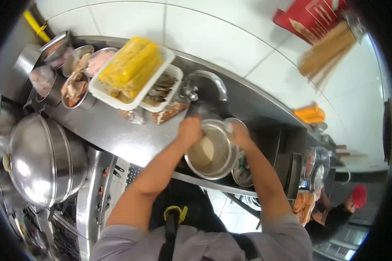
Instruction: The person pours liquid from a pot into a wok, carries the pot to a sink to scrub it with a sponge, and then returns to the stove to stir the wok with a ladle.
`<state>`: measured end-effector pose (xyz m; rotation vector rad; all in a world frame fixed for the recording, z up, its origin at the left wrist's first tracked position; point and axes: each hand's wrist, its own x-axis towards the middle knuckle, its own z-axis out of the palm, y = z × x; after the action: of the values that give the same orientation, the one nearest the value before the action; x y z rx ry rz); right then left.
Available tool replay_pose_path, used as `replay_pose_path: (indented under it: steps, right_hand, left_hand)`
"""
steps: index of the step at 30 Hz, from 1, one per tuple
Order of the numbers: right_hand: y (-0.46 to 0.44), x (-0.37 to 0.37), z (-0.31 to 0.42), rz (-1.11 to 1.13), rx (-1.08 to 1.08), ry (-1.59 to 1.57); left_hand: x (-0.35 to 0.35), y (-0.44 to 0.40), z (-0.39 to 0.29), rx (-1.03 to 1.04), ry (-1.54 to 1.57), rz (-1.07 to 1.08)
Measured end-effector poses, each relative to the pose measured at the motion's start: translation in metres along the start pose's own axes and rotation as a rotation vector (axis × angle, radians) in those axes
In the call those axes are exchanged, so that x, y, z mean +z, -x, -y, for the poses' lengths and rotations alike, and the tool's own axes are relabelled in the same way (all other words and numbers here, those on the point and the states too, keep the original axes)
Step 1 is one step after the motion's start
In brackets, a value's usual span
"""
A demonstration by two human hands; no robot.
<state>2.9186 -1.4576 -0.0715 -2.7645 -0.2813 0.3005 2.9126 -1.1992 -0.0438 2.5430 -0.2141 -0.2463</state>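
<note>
One white tray [109,100], heaped with yellow bundles [130,63], sits partly over a white tub [172,95] of dark bits [163,87] on the steel counter [130,141]. We think a bump from our left arm [152,174] could make the tray slip, since it looks a bit tilted. Next comes the faucet [222,89], with its bent spout hanging near our metal pot [223,162]. If we lift the pot too fast, it could hit the spout. The pot has pale, wet-looking stuff [206,150] inside, and that could splash out if one hand pulls harder than the other. To the right, a round bowl [239,182] sits by our right forearm [265,182], and a careless swing could knock it.

Our pot is between our two hands, at the sink [265,139], in front of us. Our left hand [190,129] is curled at the pot's far left rim and seems to grip it. Our right hand [239,135] is by the far right rim, but it is blurry, so we cannot tell if it grips. The hands are apart, with the pot's mouth between them.
</note>
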Motion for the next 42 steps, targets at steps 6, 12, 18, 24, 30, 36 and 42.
replay_pose_path:
  steps: [6, 12, 18, 24, 30, 36, 42]
  right_hand:
    - [-0.013, -0.017, 0.001, 0.24, 0.214, -0.489]
    - [0.048, 0.0, -0.011, 0.225, 0.381, -0.308]
    - [0.013, -0.02, 0.001, -0.027, 0.215, -0.226]
    - [0.037, -0.014, -0.002, 0.076, 0.284, -0.206]
    - [0.011, 0.01, 0.0, -0.125, 0.218, -0.383]
    - [0.035, -0.035, 0.035, 0.084, 0.266, -0.068]
    - [-0.015, -0.012, 0.083, -0.071, 0.011, 0.079]
  left_hand:
    - [-0.014, -0.007, 0.004, 0.048, -0.055, -0.071]
    - [-0.01, 0.006, -0.026, 0.138, -0.017, -0.135]
    - [-0.009, -0.006, -0.029, 0.174, -0.02, -0.214]
    - [-0.008, 0.018, -0.017, 0.133, -0.009, -0.246]
    - [0.009, 0.029, 0.009, 0.037, 0.037, -0.386]
    - [-0.053, 0.016, -0.027, 0.313, -0.003, -0.568]
    - [-0.084, -0.044, -0.018, 0.43, -0.468, -0.409]
